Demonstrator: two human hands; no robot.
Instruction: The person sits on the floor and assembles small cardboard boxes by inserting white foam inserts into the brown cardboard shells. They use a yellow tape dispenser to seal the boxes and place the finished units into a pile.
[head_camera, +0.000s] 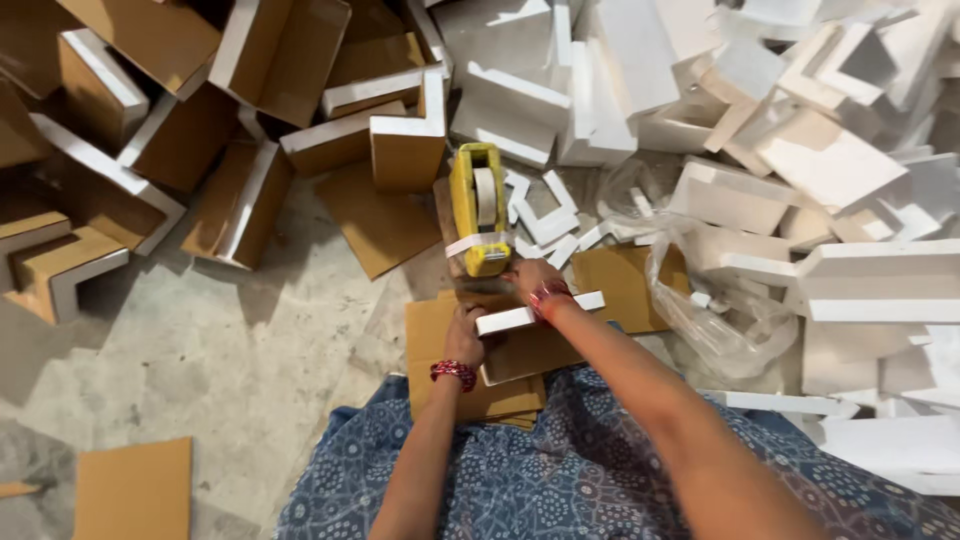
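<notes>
Both hands (500, 305) on foam-edged cardboard (525, 340)

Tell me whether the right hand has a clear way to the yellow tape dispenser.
Probably yes: the right hand lies just in front of the yellow tape dispenser, with nothing between them.

I read soft, even daylight, bright overall. White foam pieces (800, 150) at upper right run near overexposed, detail washed out. Short soft shadows sit under cardboard corners (240, 200) at upper left. Clear plastic bag (720, 320) shows mild glare. Wide-angle stretch at frame edges; focus mostly sharp.
</notes>
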